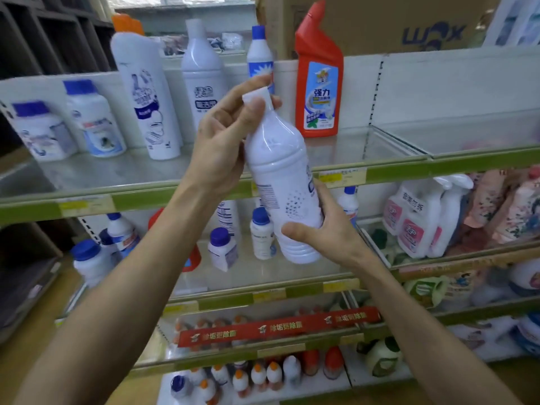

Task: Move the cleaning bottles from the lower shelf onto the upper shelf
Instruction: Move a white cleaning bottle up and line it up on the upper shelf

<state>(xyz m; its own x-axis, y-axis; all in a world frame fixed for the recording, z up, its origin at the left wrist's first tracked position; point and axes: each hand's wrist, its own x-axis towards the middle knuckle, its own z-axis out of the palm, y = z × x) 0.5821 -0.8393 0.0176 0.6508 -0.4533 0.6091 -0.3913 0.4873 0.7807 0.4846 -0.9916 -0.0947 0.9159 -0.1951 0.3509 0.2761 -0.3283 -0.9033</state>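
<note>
A person lifts a white bottle [280, 176], tilted with its cap toward 11 o'clock, before the upper shelf [394, 172]. The left hand [225, 135] clamps its fingers on the neck; the right hand [327, 229] grips the base. Small bottles [261, 235] wait on the lower shelf [263, 296] at 6 o'clock.

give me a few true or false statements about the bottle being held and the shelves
1. Both hands hold the white bottle. True: the left hand grips near its cap, the right hand its lower body.
2. The held bottle stands on the upper shelf. False: it is tilted in the air in front of the shelf edge.
3. A red bottle stands upright on the upper shelf. True.
4. The lower shelf has no bottles left. False: several blue-capped bottles stand there.
5. The held bottle has an orange cap. False: its cap is white.
</note>
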